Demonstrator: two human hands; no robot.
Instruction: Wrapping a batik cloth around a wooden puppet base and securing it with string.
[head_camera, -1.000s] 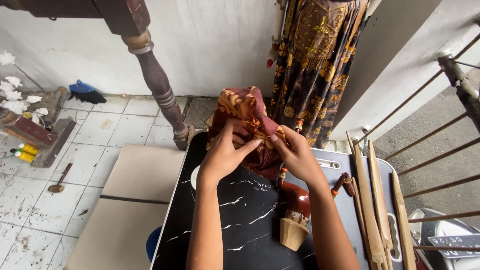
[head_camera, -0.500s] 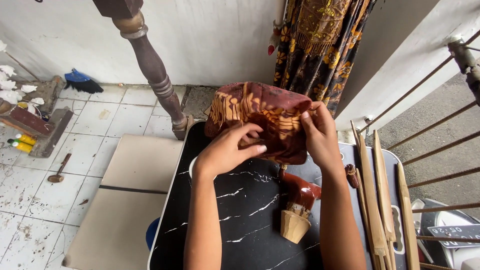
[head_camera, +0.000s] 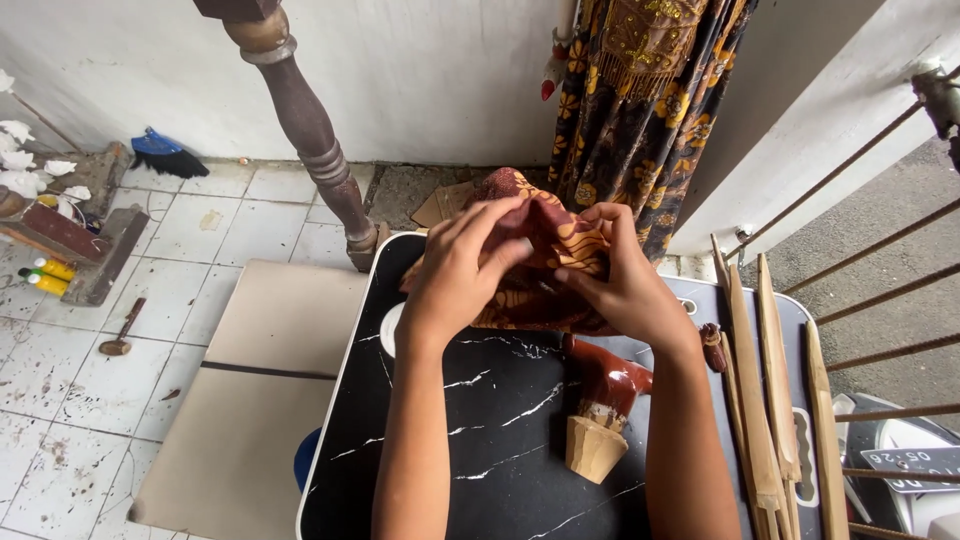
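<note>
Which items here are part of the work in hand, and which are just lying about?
In use:
- patterned cloth, gripped by left hand and right hand
- black marbled table beneath it

Lying about:
- wooden figure on the table
- wooden slats
- hanging fabric
- brush on the floor
- turned wooden leg

Black marbled table (head_camera: 480, 440) bears cloth (head_camera: 540, 290), wooden figure (head_camera: 600, 410), sticks (head_camera: 760, 400)
</note>
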